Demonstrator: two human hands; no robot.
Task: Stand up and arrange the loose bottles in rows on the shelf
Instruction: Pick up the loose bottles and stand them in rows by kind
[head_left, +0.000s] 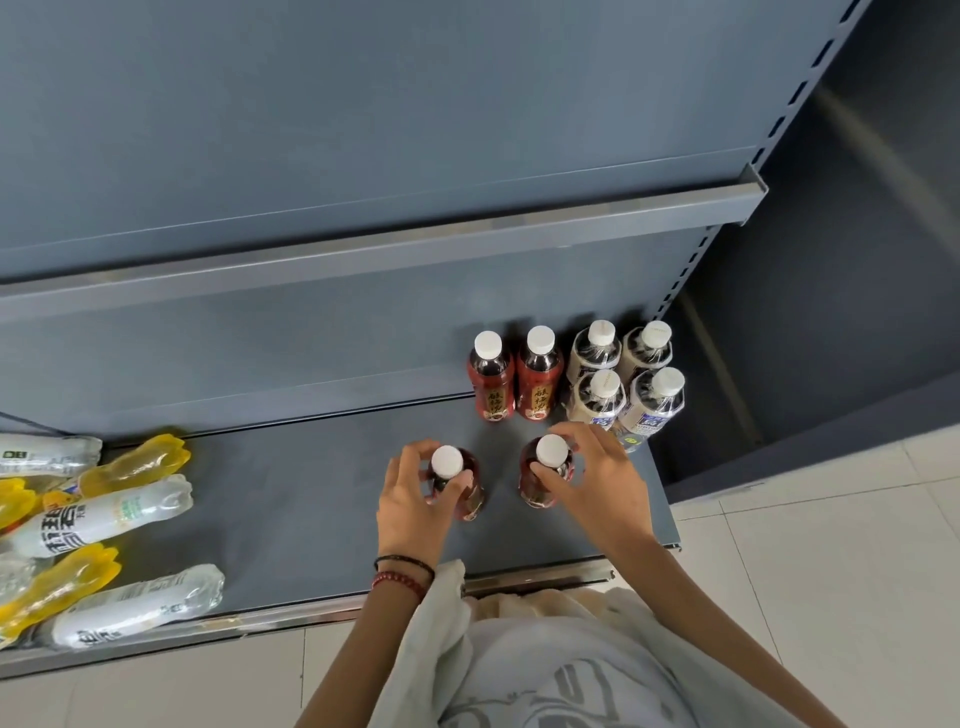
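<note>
Two slick, seemingly full red bottles (471, 503) near the shelf's (311, 509) right edge: your left hand (415, 499) and right hand (597, 483) each clasp one's shoulder.

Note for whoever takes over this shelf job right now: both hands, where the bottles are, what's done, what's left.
Left hand grips a red-drink plastic bottle with a white cap, standing on the grey metal shelf; right hand grips a second one beside it.
Done: two matching red bottles stand at the back, four clear white-capped water bottles in a two-by-two block to their right.
To do: set the two held bottles in front of the back pair, then stand up the yellow and clear bottles lying heaped at the shelf's left end.
</note>
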